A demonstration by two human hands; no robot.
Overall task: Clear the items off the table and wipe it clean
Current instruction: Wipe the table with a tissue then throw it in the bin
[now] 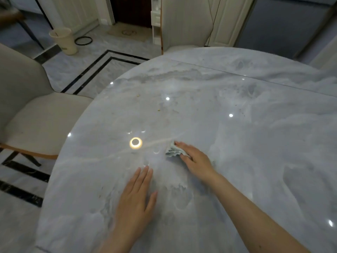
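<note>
The round, glossy grey marble table [246,136] fills most of the head view. My right hand [194,157] lies flat on a crumpled pale blue-green cloth [172,150] and presses it onto the tabletop near the middle. My left hand [135,196] rests palm down on the bare surface closer to me, fingers straight and together, holding nothing. A few small yellowish crumbs [158,110] lie farther out on the table, beyond the cloth.
A beige upholstered chair [36,115] stands against the table's left edge. On the floor behind it stands a cream waste bin [63,41] with a black ring [83,40] beside it. White cabinet doors [191,21] rise beyond the table's far edge.
</note>
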